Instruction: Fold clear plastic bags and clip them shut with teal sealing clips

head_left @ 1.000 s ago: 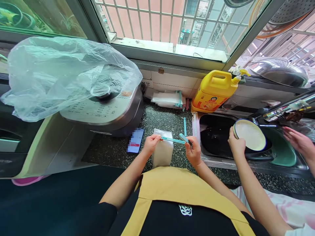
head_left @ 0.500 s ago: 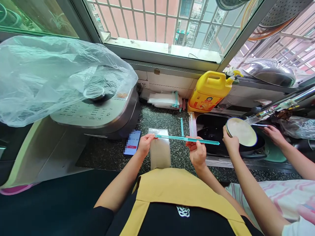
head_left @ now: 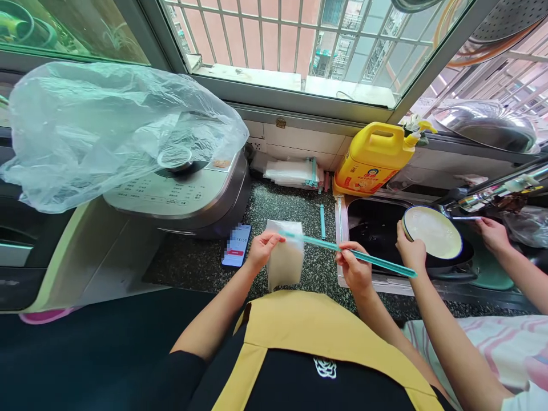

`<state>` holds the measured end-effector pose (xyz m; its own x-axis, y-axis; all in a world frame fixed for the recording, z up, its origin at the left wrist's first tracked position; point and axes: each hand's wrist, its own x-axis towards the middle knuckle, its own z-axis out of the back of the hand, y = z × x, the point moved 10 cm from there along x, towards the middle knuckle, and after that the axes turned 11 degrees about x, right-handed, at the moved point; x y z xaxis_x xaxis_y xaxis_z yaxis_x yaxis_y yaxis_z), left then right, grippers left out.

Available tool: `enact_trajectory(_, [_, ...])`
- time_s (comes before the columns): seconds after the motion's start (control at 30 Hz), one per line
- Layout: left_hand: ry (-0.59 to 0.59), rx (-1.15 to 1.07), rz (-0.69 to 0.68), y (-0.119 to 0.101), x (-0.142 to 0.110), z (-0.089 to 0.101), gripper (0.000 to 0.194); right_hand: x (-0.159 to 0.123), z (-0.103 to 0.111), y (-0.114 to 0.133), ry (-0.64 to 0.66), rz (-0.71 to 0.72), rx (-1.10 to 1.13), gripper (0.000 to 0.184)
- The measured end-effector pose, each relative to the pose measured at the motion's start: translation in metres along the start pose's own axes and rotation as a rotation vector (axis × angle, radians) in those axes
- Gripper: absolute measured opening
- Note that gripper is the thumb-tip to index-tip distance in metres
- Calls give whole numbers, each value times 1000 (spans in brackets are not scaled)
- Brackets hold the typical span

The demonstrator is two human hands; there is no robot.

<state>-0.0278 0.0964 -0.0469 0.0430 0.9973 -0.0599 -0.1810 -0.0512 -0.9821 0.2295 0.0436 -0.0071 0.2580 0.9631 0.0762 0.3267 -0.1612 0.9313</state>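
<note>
A long teal bag sealing clip (head_left: 312, 242) stretches between my hands, sloping down to the right. My left hand (head_left: 262, 251) is closed in a pinch at its pale left end. Further along, my right hand (head_left: 356, 268) grips the clip between thumb and fingers, and the darker right part sticks out past it towards the sink. Beneath the clip, a pale, clear-wrapped packet (head_left: 285, 264) lies on the speckled counter, touched by neither hand as far as I can see. A shorter teal strip (head_left: 322, 221) lies just behind the clip.
A phone (head_left: 236, 245) lies beside a plastic-covered rice cooker (head_left: 171, 197). Bagged packs (head_left: 291, 172) and a yellow jug (head_left: 369, 160) stand along the wall. At the sink (head_left: 340, 214), another person's hands (head_left: 411, 248) hold a white bowl (head_left: 433, 233) and a thin handle.
The clip has tilted, its right end now lower and further right. It spans a greater length than before. My right hand has moved right and slightly down; the view has shifted a little.
</note>
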Motion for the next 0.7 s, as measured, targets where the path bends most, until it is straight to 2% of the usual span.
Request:
enact_trajectory(0.1, [21, 80, -73, -12, -7, -3, 31, 4, 17, 21, -178, 125, 24, 3])
enact_trajectory(0.2, [71, 144, -160, -31, -16, -9, 29, 9, 22, 19, -253, 112, -18, 6])
enact_trajectory(0.3, [157, 192, -259, -51, -26, -19, 29, 12, 4, -2, -122, 15, -138, 18])
enact_trajectory(0.37, [197, 219, -327, -63, -32, -23, 29, 10, -10, -12, -9, 20, -239, 24])
enact_trajectory(0.43, [226, 242, -393, -73, -36, -26, 28, 9, -12, -12, 45, 58, -303, 27])
enact_trajectory(0.47, [241, 254, -424, -77, -37, -28, 27, 10, -6, -8, 47, 74, -313, 29])
enact_trajectory(0.57, [289, 290, -478, -83, -40, -33, 25, 30, 35, 17, 15, 95, -298, 33])
enact_trajectory(0.63, [298, 287, -465, -80, -39, -33, 27, 52, 79, 40, -37, 115, -277, 23])
enact_trajectory(0.7, [258, 227, -407, -74, -36, -30, 29, 74, 124, 52, -109, 75, -127, 22])
